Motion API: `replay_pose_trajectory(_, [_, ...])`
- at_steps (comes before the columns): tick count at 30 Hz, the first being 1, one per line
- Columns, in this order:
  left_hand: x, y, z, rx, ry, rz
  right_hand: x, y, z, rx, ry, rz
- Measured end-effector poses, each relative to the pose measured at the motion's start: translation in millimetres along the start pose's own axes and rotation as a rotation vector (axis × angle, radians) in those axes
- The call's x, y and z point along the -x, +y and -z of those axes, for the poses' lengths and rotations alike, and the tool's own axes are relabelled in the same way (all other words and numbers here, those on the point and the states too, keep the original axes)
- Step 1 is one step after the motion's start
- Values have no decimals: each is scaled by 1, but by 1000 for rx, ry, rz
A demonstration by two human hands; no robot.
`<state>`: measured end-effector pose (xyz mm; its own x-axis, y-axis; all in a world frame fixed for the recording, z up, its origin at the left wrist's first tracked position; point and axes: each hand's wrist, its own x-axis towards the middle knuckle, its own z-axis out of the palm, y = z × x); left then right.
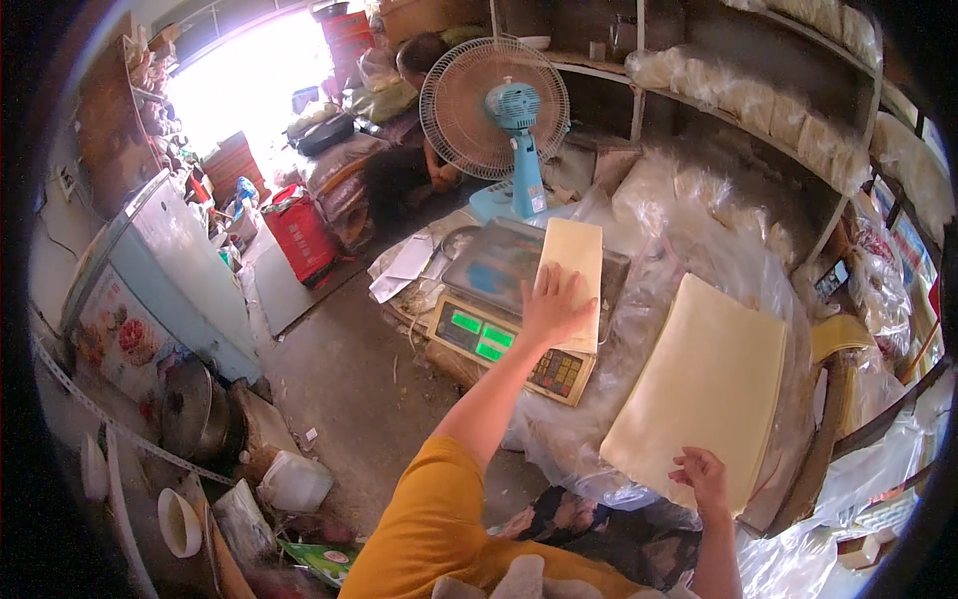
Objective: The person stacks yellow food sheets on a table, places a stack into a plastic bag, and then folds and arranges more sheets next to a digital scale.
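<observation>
My left hand [555, 308] lies flat, fingers spread, on a folded stack of pale yellow sheets [575, 243]. That stack rests on the right part of the metal pan [483, 262] of a digital price scale [441, 329]. The scale's green displays [494, 335] are lit, and my left forearm crosses in front of its panel. Over the near end of a larger, flat stack of pale yellow sheets [703, 374] is my right hand [701, 477], its fingers loosely curled and nothing visible in them. Whether it touches the stack I cannot tell.
Clear plastic sheeting [554, 419] covers the work surface around the scale. Behind it stands a blue electric fan [516, 108], with a seated person [404, 161] beyond. Shelves [748, 120] hold bagged goods. A red bag [299, 233] and a chest freezer [179, 277] are at left.
</observation>
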<state>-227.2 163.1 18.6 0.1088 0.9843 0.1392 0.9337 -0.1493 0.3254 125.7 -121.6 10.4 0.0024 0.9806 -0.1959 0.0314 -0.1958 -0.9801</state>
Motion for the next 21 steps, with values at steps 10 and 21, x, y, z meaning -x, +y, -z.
replay_pose_trajectory(10, [1, 3, 0, -59, 139, -64, 3, 17, 10, 30, 3, 43])
replay_pose_trajectory(21, [171, 148, -39, 218, 224, -657, -26, 23, 38, 318, 86, 227])
